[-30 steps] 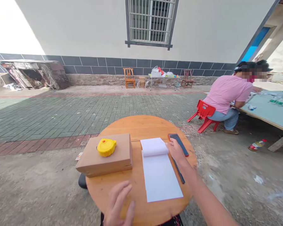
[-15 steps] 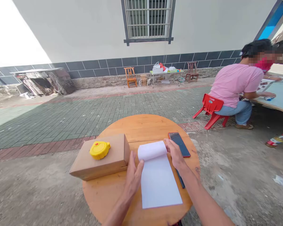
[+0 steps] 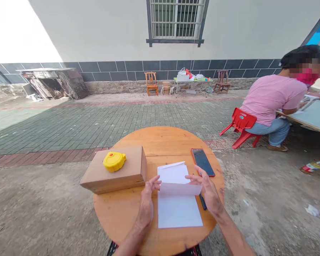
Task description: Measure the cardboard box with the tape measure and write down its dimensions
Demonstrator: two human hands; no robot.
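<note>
White paper (image 3: pixel 178 215) lies on the round wooden table in front of me, with a raised flap (image 3: pixel 177 189) crossing its middle. Behind the flap more white paper (image 3: pixel 172 174) shows, its far edge slightly turned up. At the flap's left end is my left hand (image 3: pixel 147 199), fingers apart and a little bent. My right hand (image 3: pixel 209 192) is at the other end, fingers spread over and behind the flap's edge. Whether either hand presses on the paper I cannot tell. A black pen (image 3: pixel 203 202) lies partly hidden beside my right hand. Just beyond that hand rests a red-edged phone (image 3: pixel 204 161).
On the table (image 3: pixel 160 137), a cardboard box (image 3: pixel 93 174) at left carries a yellow tape measure (image 3: pixel 113 162). A person in a pink shirt (image 3: pixel 274 92) sits on a red chair (image 3: pixel 242 121) at another table (image 3: pixel 318 113). A bottle (image 3: pixel 313 166) lies on the ground at right.
The curled far end of the paper has come down towards me and now stands as a flap across the middle. Both hands have shifted, their fingers now spread.
</note>
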